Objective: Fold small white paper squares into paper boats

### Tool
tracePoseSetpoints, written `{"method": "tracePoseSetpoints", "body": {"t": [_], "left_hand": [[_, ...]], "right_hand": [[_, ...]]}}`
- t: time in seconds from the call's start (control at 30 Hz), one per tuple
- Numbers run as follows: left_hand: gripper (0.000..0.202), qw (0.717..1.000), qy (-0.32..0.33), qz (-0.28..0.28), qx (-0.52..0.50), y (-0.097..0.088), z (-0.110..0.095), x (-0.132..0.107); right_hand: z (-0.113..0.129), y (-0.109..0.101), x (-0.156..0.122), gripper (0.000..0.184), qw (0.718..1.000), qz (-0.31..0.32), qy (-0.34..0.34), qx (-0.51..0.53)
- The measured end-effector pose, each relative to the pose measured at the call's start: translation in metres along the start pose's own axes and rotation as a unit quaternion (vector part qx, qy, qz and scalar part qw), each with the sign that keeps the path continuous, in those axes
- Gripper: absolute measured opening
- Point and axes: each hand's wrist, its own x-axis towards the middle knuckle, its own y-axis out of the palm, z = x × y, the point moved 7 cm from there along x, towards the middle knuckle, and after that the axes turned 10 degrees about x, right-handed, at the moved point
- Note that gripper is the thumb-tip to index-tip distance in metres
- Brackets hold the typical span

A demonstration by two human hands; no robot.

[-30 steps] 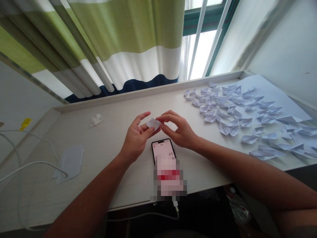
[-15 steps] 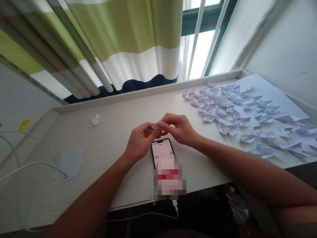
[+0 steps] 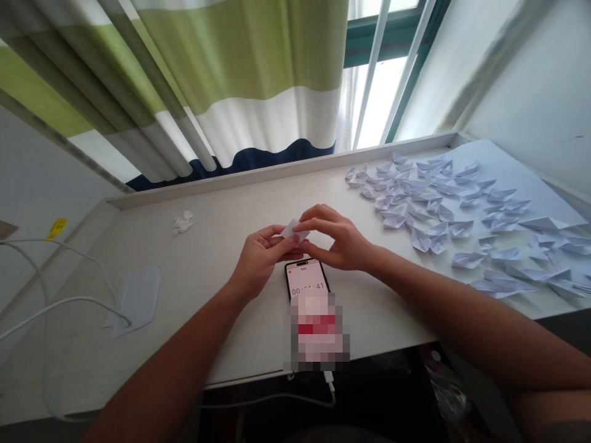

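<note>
Above the phone, a small piece of folded white paper [image 3: 293, 230] is pinched between the thumb and fingers of my left hand [image 3: 264, 253]. My right hand [image 3: 339, 237] curves around the paper's right side, its fingertips touching the paper and its thumb below. The paper's lower part is hidden by my fingers. Just under both hands lies a phone [image 3: 303, 277] with a running timer; its lower half is blurred out. To the right, many folded paper boats [image 3: 431, 231] are spread over the table.
White sheets [image 3: 503, 166] lie under and behind the boats. At left are a crumpled tissue [image 3: 183, 223], some cut paper [image 3: 137, 301] and white cables [image 3: 69, 304]. A charging cable [image 3: 329, 381] hangs at the table's front edge. A raised rim [image 3: 240, 179] runs along the back.
My right fingers have spread and shifted around the paper, which now shows more of its face. My left hand keeps its pinch. The whole view has moved slightly.
</note>
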Motion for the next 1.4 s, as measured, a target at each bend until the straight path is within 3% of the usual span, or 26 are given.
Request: {"method": "tracePoseSetpoints", "body": {"t": [0.13, 0.37, 0.53, 0.63, 0.77, 1.13, 1.23, 1.4], "left_hand": [[0.031, 1.000, 0.013, -0.008, -0.024, -0.003, -0.003, 0.001], [0.034, 0.999, 0.030, -0.007, -0.013, 0.000, -0.006, 0.000], [0.043, 0.999, 0.034, -0.001, -0.018, 0.004, -0.003, -0.001], [0.048, 0.997, 0.074, -0.007, 0.005, 0.005, -0.008, -0.004], [0.036, 0.989, 0.134, -0.029, 0.056, 0.004, -0.019, -0.007], [0.023, 0.978, 0.164, -0.085, 0.098, -0.009, -0.027, -0.007], [0.020, 0.974, 0.156, -0.110, 0.120, -0.014, -0.028, -0.007], [0.022, 0.972, 0.162, -0.128, 0.111, -0.016, -0.028, -0.008]], "right_hand": [[-0.002, 0.003, -0.002, 0.022, 1.000, 0.020, -0.016, -0.016], [-0.009, 0.001, -0.001, 0.013, 0.993, -0.017, 0.097, 0.069], [-0.010, -0.003, -0.002, 0.009, 0.990, -0.065, 0.100, 0.071], [-0.011, -0.003, -0.003, 0.010, 0.986, -0.080, 0.117, 0.083], [-0.012, -0.001, -0.005, 0.011, 0.980, -0.090, 0.149, 0.098], [-0.008, -0.003, 0.001, 0.011, 0.989, -0.058, 0.108, 0.081], [-0.013, -0.004, 0.000, 0.011, 0.980, -0.077, 0.148, 0.110], [-0.027, -0.001, -0.008, 0.022, 0.938, -0.130, 0.235, 0.221]]}}
